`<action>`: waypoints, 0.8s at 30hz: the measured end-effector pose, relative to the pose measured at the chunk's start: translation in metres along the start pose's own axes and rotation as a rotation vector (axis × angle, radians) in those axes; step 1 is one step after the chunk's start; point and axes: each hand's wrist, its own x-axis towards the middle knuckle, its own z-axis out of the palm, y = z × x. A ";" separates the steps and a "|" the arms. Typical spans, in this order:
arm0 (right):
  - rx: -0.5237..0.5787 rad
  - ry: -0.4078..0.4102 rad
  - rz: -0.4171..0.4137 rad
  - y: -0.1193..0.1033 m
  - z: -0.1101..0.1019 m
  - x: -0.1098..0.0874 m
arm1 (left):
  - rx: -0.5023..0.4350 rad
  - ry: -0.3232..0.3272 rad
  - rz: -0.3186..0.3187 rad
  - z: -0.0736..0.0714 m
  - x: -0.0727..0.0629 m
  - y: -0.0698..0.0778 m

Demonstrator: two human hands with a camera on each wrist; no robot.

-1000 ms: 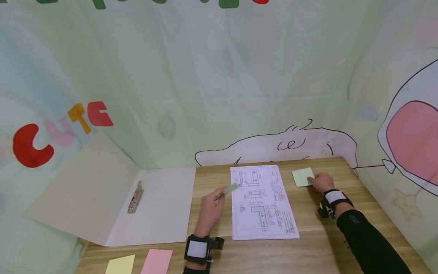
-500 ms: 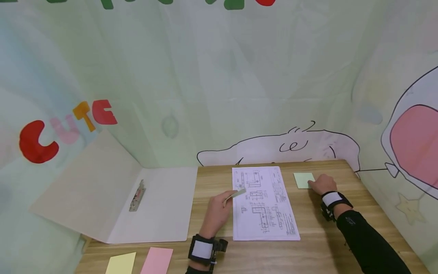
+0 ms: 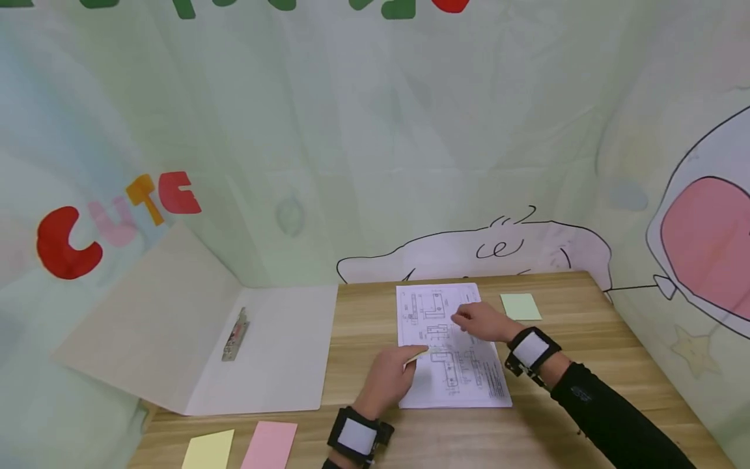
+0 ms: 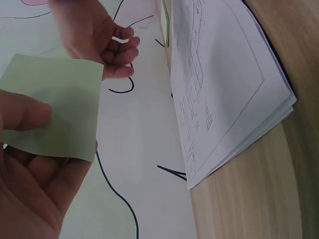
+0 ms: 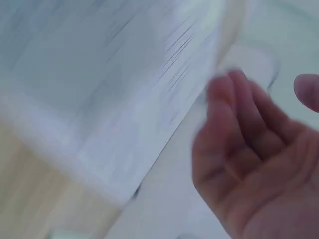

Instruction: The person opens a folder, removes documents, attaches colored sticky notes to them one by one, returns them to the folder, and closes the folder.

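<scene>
Over the left part of the printed sheets (image 3: pixel 428 394), with twelve o'clock taken at the far edge of the surface (image 3: pixel 469 440), a green note (image 4: pixel 75 104) is pinched between thumb and fingers by the grip of the left hand (image 3: pixel 383 379). Because it is seen almost edge-on from the head, its visible edge is pointed toward two o'clock; no clear long axis is shown, since a nearly square face is presented to the left wrist view. At two o'clock from it, the right hand (image 3: pixel 485 321) is held over the sheets, nothing gripped, fingers loosely bent and thumb parted. Between two and three o'clock from that hand, a second green note (image 3: pixel 520 307) is laid.
</scene>
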 end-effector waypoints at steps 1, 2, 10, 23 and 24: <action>0.056 -0.063 -0.016 -0.009 0.004 0.000 | 0.012 -0.006 0.015 0.000 -0.001 0.001; 0.112 -0.128 -0.026 -0.017 0.008 -0.001 | 0.026 -0.007 0.032 0.001 -0.001 0.001; 0.223 -0.398 -0.149 -0.044 0.025 0.000 | 0.107 0.090 0.225 0.004 -0.002 0.000; 0.146 -0.182 -0.119 -0.039 0.034 0.024 | 0.458 -0.079 0.212 -0.003 0.016 -0.009; 0.115 -0.146 -0.110 -0.039 0.035 0.027 | 0.495 -0.113 0.192 -0.002 0.018 -0.009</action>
